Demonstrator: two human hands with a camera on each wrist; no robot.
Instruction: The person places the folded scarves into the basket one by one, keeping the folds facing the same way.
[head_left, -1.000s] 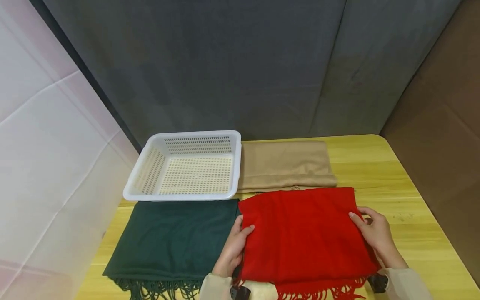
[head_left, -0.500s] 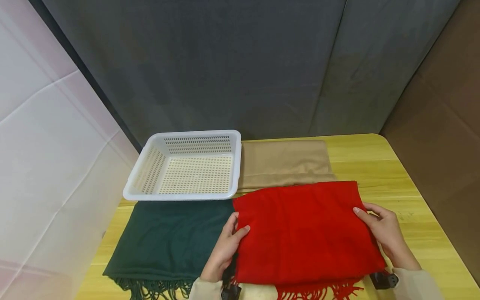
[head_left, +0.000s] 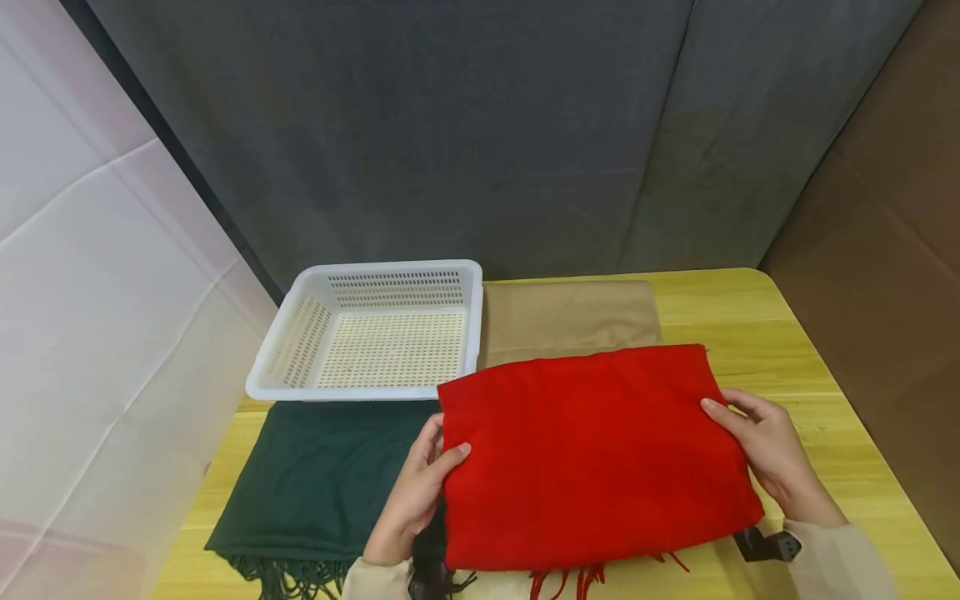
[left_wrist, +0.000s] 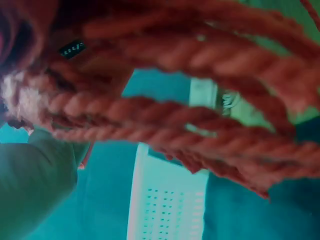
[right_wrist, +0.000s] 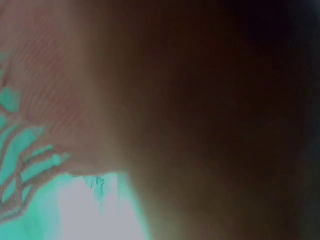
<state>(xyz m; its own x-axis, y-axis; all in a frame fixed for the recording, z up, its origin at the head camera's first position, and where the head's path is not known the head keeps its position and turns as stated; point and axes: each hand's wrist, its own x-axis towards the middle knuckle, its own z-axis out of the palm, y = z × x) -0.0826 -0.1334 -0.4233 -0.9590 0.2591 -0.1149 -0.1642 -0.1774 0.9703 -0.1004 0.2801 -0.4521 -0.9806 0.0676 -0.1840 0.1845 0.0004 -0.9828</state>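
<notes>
A folded red scarf [head_left: 592, 458] with a fringe is held by its two sides, above the table. My left hand [head_left: 415, 487] pinches its left side, thumb on top and fingers underneath. On the right side, my right hand [head_left: 768, 454] grips the scarf the same way. Twisted red fringe strands [left_wrist: 165, 115] cross close in front of the left wrist camera. In the right wrist view a dark blur covers most of the picture, with the scarf's fringe [right_wrist: 25, 170] at the left. The fingers beneath the cloth are mostly hidden.
A white perforated basket [head_left: 363, 393] stands at the back left with nothing in it. A folded dark green fringed scarf [head_left: 315, 483] lies in front of it. Folded beige cloth [head_left: 570, 317] lies beside the basket, partly behind the red scarf. Yellow wood-grain table [head_left: 817, 417] shows at right.
Both hands have raised the red scarf and shifted its left side leftward, over part of the green scarf. It covers more of the beige cloth, and less fringe shows below it.
</notes>
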